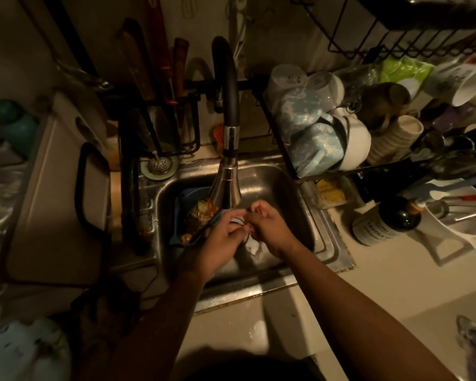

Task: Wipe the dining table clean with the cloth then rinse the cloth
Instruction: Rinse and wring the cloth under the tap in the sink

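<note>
Both my hands are over the steel sink (272, 182), just under the spray head of the black tap (227, 185). My left hand (223, 235) and my right hand (270, 224) grip a small pale cloth (252, 244) bunched between them. A wet tail of the cloth hangs down below my fingers into the basin. Most of the cloth is hidden inside my hands. Whether water is running from the tap I cannot tell.
A blue strainer with food scraps (195, 215) sits in the sink's left part. A sink plug (159, 166) lies at the back left corner. A dish rack with mugs and bowls (327, 133) stands right, a dark bottle (388, 221) beside it. Knives (160, 72) hang behind the tap.
</note>
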